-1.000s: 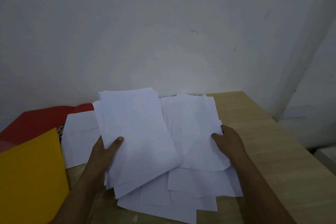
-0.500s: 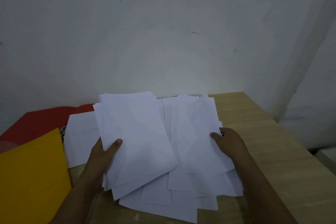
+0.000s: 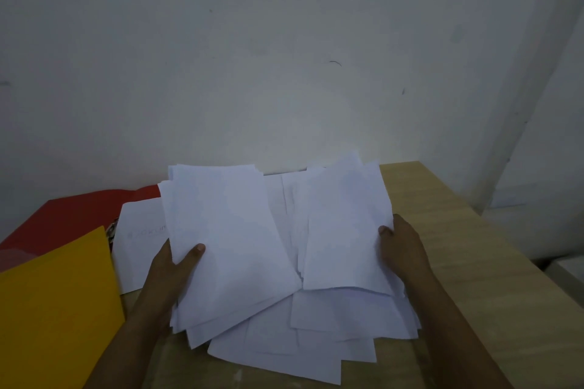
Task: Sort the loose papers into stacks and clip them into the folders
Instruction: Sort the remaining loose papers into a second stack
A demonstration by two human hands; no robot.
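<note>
On the wooden counter (image 3: 448,230), against the wall: loose white papers (image 3: 284,335) in an untidy heap; left hand (image 3: 172,268) pinching a left bundle (image 3: 227,246), thumb on top; right hand (image 3: 403,246) gripping a right bundle (image 3: 344,230) at its edge; yellow folder (image 3: 53,309) and red folder (image 3: 63,218) lying at left

Left hand (image 3: 172,265) grip pinching, thumb on top; right hand (image 3: 403,246) gripping, fingers curled.
</note>
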